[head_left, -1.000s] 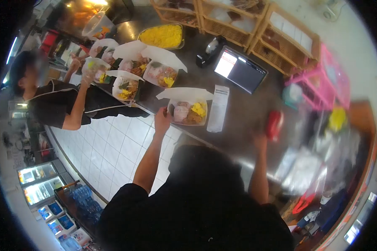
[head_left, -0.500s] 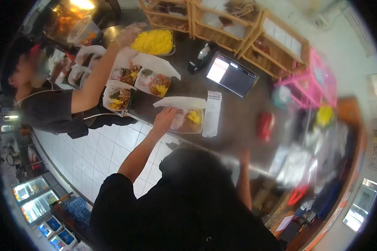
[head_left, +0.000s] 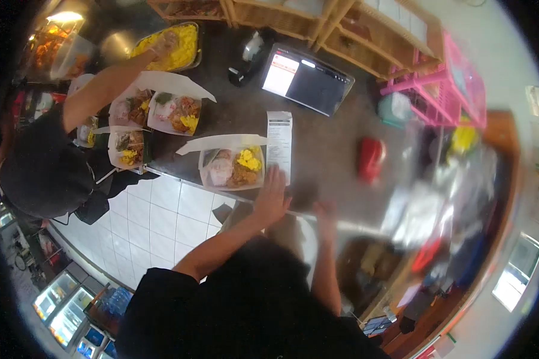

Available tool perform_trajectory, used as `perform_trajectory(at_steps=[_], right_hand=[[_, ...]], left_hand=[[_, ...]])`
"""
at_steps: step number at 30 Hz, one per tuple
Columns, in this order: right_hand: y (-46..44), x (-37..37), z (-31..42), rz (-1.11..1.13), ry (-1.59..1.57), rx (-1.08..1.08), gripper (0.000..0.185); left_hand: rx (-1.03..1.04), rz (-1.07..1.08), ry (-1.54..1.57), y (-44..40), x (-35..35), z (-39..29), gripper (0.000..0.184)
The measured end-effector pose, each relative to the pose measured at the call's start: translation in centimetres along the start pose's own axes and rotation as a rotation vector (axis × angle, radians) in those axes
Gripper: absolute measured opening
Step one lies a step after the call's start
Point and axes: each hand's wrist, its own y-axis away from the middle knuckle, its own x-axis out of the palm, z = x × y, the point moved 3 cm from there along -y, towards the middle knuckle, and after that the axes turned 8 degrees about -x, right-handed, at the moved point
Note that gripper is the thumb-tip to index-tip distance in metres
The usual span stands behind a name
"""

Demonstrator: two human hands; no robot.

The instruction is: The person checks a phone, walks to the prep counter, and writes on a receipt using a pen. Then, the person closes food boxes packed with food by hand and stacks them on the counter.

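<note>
My left hand (head_left: 272,198) lies with its fingers stretched out over the lower end of a long printed receipt (head_left: 279,140). Just left of it sits an open food box (head_left: 205,173) with its white lid folded back. Inside the box are rice (head_left: 221,171), yellow shredded food (head_left: 247,160) and a brown portion. My right hand (head_left: 325,216) is at the counter's front edge, right of the receipt. Its fingers are blurred, and I cannot make out anything in them.
A co-worker's hand (head_left: 163,46) reaches into a tray of yellow food (head_left: 185,45). Several filled boxes stand at the left, including one box (head_left: 175,113). A tablet (head_left: 308,79), a red object (head_left: 371,159), a pink rack (head_left: 440,84) and blurred plastic bags (head_left: 422,218) are around the counter.
My left hand has left the food box and moved right onto the receipt. My right hand has come left along the counter edge. The co-worker's hand has moved into the yellow food.
</note>
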Motion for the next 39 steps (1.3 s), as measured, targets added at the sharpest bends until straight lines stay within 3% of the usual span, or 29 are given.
perform_trajectory(at_steps=[2, 5, 7, 11, 15, 17, 18, 19, 22, 25, 29, 30, 31, 33, 35, 38, 39], right_hand=[[-0.6, -0.4, -0.7, -0.099, -0.070, 0.031, 0.028], [-3.1, -1.1, -5.1, -0.154, -0.288, -0.088, 0.026], [-5.3, -1.5, -2.7, -0.196, -0.394, -0.049, 0.024], [-9.6, -2.1, 1.6, -0.191, -0.365, -0.204, 0.023], [-13.1, 0.4, 2.9, -0.074, -0.393, -0.340, 0.021], [-14.4, 2.5, 0.3, -0.028, -0.349, -0.339, 0.019], [-14.9, 3.4, 0.0, 0.030, -0.301, -0.345, 0.017], [-14.8, 3.3, 0.1, -0.003, -0.076, -0.500, 0.016], [-14.7, 3.8, -0.8, -0.055, -0.118, -0.579, 0.018], [-15.4, 3.9, -0.9, -0.096, -0.142, -0.451, 0.018], [-15.2, 2.4, 2.6, 0.075, 0.052, -0.120, 0.028], [-15.6, 1.9, 3.1, 0.126, 0.073, 0.001, 0.032], [-15.9, 1.0, 2.8, 0.111, 0.071, -0.026, 0.032], [-15.4, -1.0, 2.2, 0.035, 0.289, -0.209, 0.036], [-12.7, -3.3, 3.4, -0.064, 0.237, -0.239, 0.036], [-7.9, -5.9, 3.8, -0.127, 0.244, -0.345, 0.034], [-6.2, -6.5, 3.8, -0.115, 0.289, -0.424, 0.033]], left_hand=[[-0.133, 0.059, 0.020, -1.1, 1.0, -1.7, 0.081], [-0.017, 0.073, 0.042, -1.3, 3.5, -4.7, 0.074], [-0.040, 0.116, 0.083, -1.9, 3.8, -5.4, 0.071], [-0.266, -0.065, 0.250, -5.2, 2.2, -3.6, 0.054], [-0.127, -0.082, 0.148, -8.5, 0.4, -2.4, 0.054], [-0.025, -0.078, -0.072, -9.3, 0.4, -2.4, 0.060], [-0.016, -0.074, -0.080, -9.7, 0.4, -2.5, 0.060], [-0.051, -0.046, -0.060, -10.2, 0.4, -2.5, 0.062], [-0.128, -0.025, -0.085, -9.8, 0.6, -1.5, 0.064], [-0.176, 0.010, -0.061, -10.2, 0.3, -2.1, 0.060], [-0.185, 0.055, 0.121, -7.9, -0.9, -2.1, 0.052], [-0.061, -0.019, 0.045, -6.7, -2.4, -2.4, 0.046], [0.068, -0.092, -0.035, -4.9, -4.1, -1.9, 0.040], [0.043, -0.276, -0.203, -1.0, -5.2, 3.8, 0.038], [-0.158, -0.472, -0.278, 0.8, -10.4, 6.5, 0.043], [-0.220, -0.384, -0.397, 1.4, -14.3, 8.4, 0.045], [-0.128, -0.435, -0.542, 0.8, -13.9, 10.7, 0.044]])
